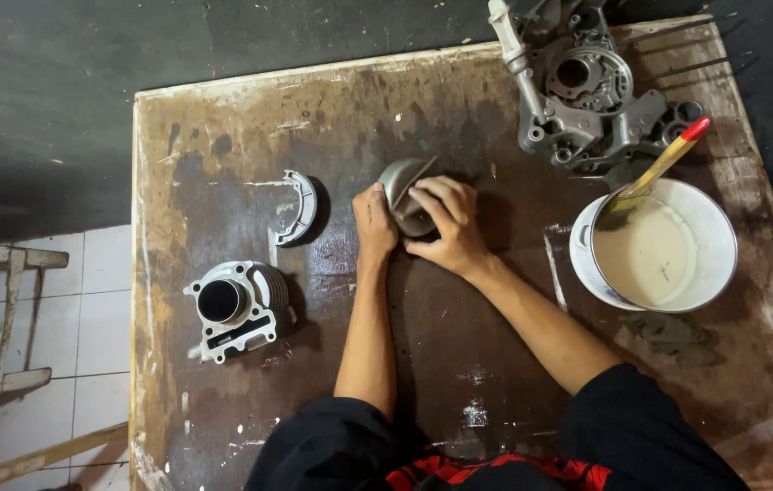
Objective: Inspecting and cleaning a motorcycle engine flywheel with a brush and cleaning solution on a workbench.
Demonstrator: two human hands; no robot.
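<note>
My left hand [374,223] and my right hand [447,223] meet at the middle of a stained wooden table [513,382]. Between them they grip a curved grey metal part [402,182], shaped like a brake shoe, standing on its edge. My right hand covers its lower right side, my left hand presses against its left side. A second, matching curved part [297,208] lies flat on the table a short way to the left.
A finned grey engine cylinder [236,306] sits at the left. An engine casing [586,86] lies at the far right. A white basin [654,245] of pale liquid holds a brush with a red-tipped handle [663,159]. Tiled floor and wooden slats lie beyond the left edge.
</note>
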